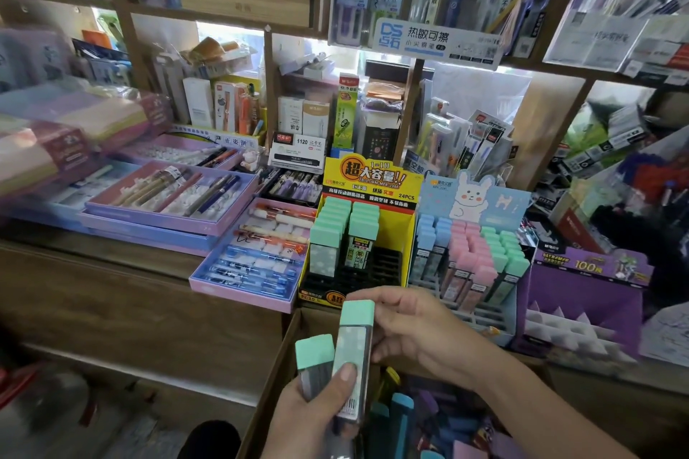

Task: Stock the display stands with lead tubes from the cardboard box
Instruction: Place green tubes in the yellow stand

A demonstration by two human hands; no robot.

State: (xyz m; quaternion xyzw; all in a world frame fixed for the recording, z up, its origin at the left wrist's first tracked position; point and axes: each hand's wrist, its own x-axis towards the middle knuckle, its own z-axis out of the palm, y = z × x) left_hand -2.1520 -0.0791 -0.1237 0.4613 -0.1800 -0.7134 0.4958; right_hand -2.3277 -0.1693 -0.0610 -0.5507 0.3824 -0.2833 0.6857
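Just below the yellow stand [367, 181], two lead tubes are clutched upright in the left hand [313, 412], and its thumb is pressed flat across the front of one. The lower tube [315, 358] is held on the left. The taller tube [352, 354] is set touching it on the right, and its cap is pinched from the right by the curled fingers of the right hand [417, 332].

These tubes are judged light, stiff and hard-shelled. Their smooth plastic sides could well slide between fingers, and the leads inside are surely brittle, so a drop is to be avoided. The flat sides of the body, just under the cap, are thought the safest hold, since a cap might pull off.

A square mint-green cap is seen on each, over a clear rectangular body. A pale spotted label and a barcode are shown on the taller one, and dark contents in the lower.

Matching mint tubes are already stood in the yellow stand's left rows, with black slots left bare in front. Under the hands, below that stand, the cardboard box [283, 365] is seen holding more tubes.
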